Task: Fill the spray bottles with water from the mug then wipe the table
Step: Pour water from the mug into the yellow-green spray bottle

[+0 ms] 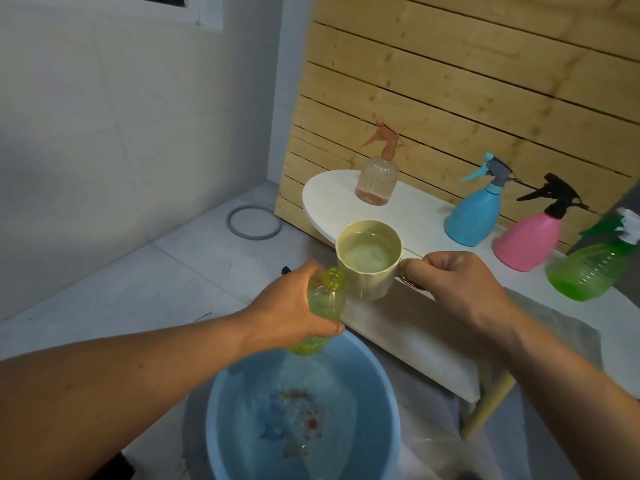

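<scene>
White table (346,199), rounded at its left end, set against a slatted wooden wall (450,81). Along the back edge, from the rounded end rightward: a clear peach spray bottle (377,181) with a little liquid at its base, a blue spray bottle (474,213), a pink spray bottle (528,242) with a black trigger head, all upright and apart. Near the right end, a green spray bottle (588,271) partly filled with green liquid, tilted or leaning; cannot tell which. Pale cloth (554,323) draped over the front edge. Below, on the tiled floor (138,289): a blue basin (388,393) holding water, and a grey ring (254,223) near the wall.
</scene>
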